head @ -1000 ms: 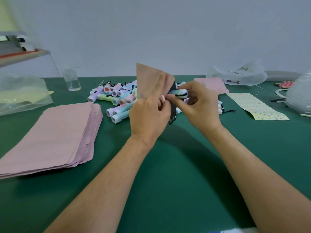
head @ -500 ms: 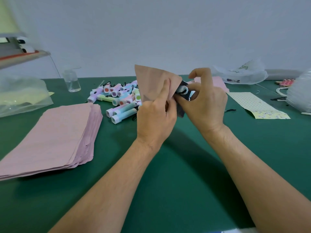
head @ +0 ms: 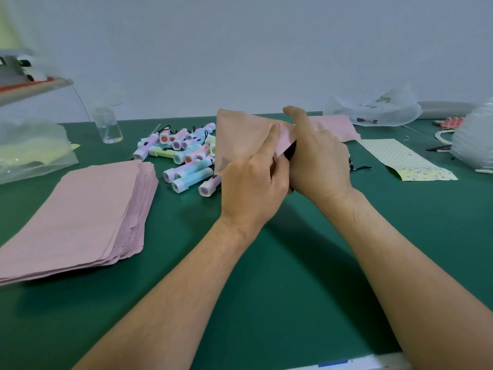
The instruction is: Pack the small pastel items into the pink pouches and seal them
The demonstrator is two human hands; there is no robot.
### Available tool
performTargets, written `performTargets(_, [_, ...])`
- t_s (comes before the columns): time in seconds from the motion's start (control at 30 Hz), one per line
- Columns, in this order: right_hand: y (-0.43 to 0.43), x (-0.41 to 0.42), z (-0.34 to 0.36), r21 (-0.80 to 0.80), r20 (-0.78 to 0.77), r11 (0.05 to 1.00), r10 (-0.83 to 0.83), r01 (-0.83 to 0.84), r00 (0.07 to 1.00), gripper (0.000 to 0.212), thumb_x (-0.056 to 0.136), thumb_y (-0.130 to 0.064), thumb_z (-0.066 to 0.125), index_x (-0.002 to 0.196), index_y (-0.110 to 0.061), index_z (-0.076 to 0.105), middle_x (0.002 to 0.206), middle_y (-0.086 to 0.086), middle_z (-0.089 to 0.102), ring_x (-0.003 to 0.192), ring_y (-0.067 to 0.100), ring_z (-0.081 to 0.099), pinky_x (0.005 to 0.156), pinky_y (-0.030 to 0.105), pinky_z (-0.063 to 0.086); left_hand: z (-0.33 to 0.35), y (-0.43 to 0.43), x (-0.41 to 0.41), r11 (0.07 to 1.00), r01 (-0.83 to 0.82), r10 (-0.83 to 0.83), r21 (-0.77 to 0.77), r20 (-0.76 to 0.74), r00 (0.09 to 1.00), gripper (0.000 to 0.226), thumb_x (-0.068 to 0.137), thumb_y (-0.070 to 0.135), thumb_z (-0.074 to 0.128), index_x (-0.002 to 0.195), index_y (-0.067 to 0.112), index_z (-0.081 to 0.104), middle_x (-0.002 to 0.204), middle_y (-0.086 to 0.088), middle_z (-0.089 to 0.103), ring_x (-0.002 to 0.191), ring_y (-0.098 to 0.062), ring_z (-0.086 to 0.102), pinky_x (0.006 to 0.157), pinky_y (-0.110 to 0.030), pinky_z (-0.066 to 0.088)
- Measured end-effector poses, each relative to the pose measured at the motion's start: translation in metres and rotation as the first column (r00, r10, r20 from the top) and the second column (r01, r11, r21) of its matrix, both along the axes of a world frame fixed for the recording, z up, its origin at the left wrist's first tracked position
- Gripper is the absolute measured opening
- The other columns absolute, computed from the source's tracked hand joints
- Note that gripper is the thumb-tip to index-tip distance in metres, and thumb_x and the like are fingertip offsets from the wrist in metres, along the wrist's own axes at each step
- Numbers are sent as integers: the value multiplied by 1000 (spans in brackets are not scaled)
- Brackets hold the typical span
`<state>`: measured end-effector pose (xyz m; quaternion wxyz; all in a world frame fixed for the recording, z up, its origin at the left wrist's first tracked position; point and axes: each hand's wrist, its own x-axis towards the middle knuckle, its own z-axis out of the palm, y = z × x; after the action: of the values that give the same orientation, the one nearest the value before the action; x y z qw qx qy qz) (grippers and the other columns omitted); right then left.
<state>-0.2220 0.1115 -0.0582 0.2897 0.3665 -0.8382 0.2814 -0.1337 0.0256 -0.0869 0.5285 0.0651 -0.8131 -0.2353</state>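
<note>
My left hand (head: 253, 182) grips a pink pouch (head: 240, 137) held up above the green table, index finger laid along its open edge. My right hand (head: 317, 158) is at the pouch's mouth, fingers curled there; the pastel item it was holding is hidden, apparently inside the pouch. A heap of small pastel tube-shaped items (head: 184, 153) with black loops lies just left of the pouch. A thick stack of flat pink pouches (head: 80, 209) sits at the left.
A small clear bottle (head: 108, 126) stands behind the heap. A pink pouch (head: 338, 128) lies flat behind my right hand. A yellow patterned sheet (head: 405, 158), clear plastic bags (head: 373, 110) and a bagged bundle (head: 474, 134) are at right. Another plastic bag (head: 29, 148) lies far left.
My right hand has pushed the pastel item into the pouch's mouth; the item, visible before, is now out of sight. The pouch has tilted slightly to the right.
</note>
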Motion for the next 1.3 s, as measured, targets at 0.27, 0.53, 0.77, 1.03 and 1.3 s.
performTargets(0.27, [2, 2, -1, -162, 275, 953, 294, -257, 916, 51, 72, -50, 53, 118, -29, 59, 75, -9, 70, 79, 22, 69, 71, 45, 57, 2, -10, 1, 1000, 1, 1, 25, -56, 998, 44, 93, 8, 58, 135, 9, 71, 65, 15, 43, 68, -11, 41, 60, -24, 42])
performTargets(0.53, [-5, 3, -7, -157, 174, 987, 53, -26, 983, 24, 73, -33, 67, 74, -24, 45, 66, -5, 60, 71, 25, 58, 54, 34, 41, 4, -10, 4, 998, 37, -38, 50, 16, 999, 45, 95, 15, 52, 137, 15, 71, 70, -9, 54, 64, -22, 43, 61, -37, 45])
performTargets(0.77, [-6, 4, -7, -69, 49, 997, -41, 44, 998, 24, 69, -37, 64, 77, -24, 45, 66, -4, 59, 66, 29, 55, 53, 32, 37, 6, -11, 5, 995, -71, 72, 75, -5, 997, 44, 96, 16, 49, 130, 21, 76, 58, 0, 44, 53, -26, 37, 54, -37, 39])
performTargets(1.03, [-5, 8, -4, -184, 88, 975, 142, -124, 986, 20, 87, -36, 61, 76, -20, 52, 60, -6, 57, 63, 21, 55, 61, 43, 51, 2, -24, 6, 999, -20, 21, 44, -22, 1000, 41, 99, 15, 49, 132, 17, 74, 57, -1, 43, 52, -28, 38, 51, -40, 41])
performTargets(1.3, [0, 15, -1, -117, 118, 866, 498, -486, 859, 76, 83, -20, 52, 155, -17, 29, 86, -14, 73, 61, -4, 56, 66, 40, 54, 4, -33, 7, 991, -65, 77, 119, -97, 992, 46, 104, 27, 41, 140, 20, 69, 56, -2, 42, 52, -30, 38, 53, -51, 46])
